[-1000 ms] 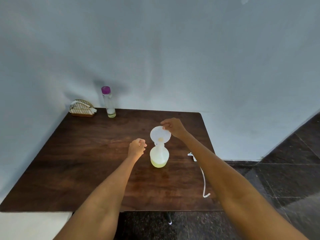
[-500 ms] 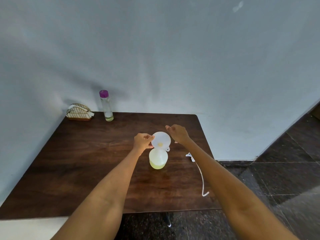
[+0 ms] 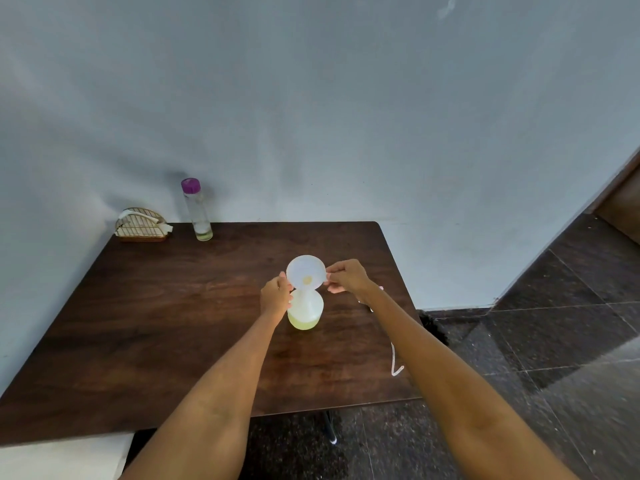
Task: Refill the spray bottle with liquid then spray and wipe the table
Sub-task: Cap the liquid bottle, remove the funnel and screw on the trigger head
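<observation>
Hands pinch a white funnel [image 3: 306, 276] at its rim, left hand [image 3: 276, 297] and right hand [image 3: 347, 276] each in a closed grip, seated in the spray bottle [image 3: 305, 311] mid-desk [image 3: 156, 323]; refilling seems finished, so lifting it straight off likely comes next.

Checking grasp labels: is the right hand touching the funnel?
Touching. The head view shows the right hand with its fingertips pinching the rim of the white funnel, no gap between them; the funnel sits in the spray bottle.

No legible text anywhere.
</observation>
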